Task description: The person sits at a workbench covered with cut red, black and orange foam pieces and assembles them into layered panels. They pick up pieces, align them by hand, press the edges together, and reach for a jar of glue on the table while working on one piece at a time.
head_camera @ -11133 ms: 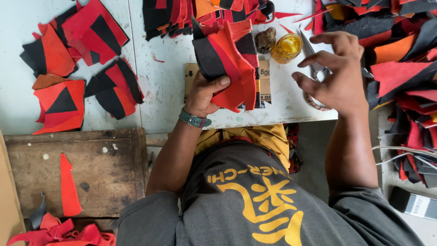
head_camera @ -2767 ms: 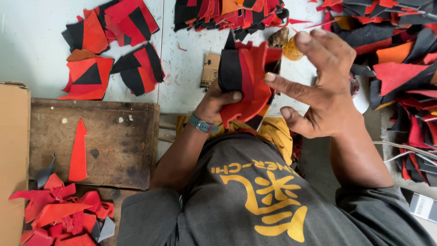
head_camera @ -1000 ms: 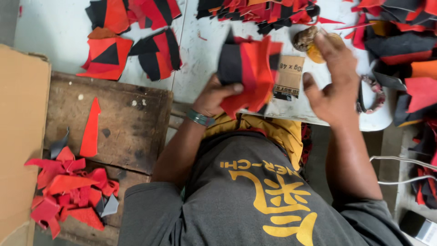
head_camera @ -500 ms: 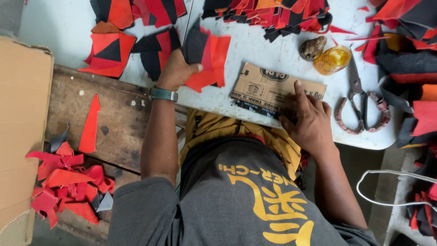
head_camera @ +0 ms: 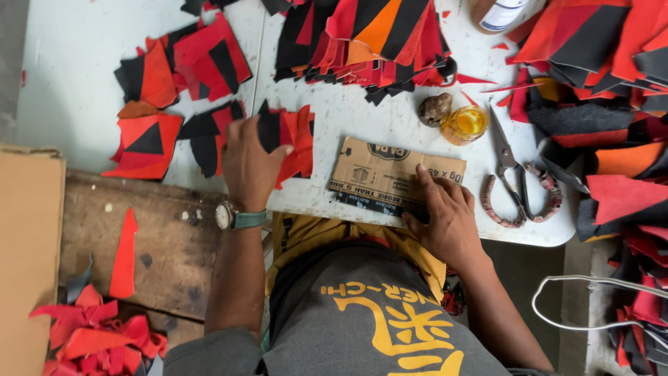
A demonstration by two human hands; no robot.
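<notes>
left hand grip: pressing stacked red-and-black cut fabric pieces flat on white table | right hand: fingers spread on flat brown cardboard piece, apparently no grasp

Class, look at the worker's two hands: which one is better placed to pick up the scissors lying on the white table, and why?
Probably the right hand. It rests on the cardboard piece, beside the scissors. The left hand presses red and black pieces on the cardboard's far side.

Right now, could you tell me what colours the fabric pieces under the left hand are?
Red and black fabric pieces, clearest in the head view.
</notes>
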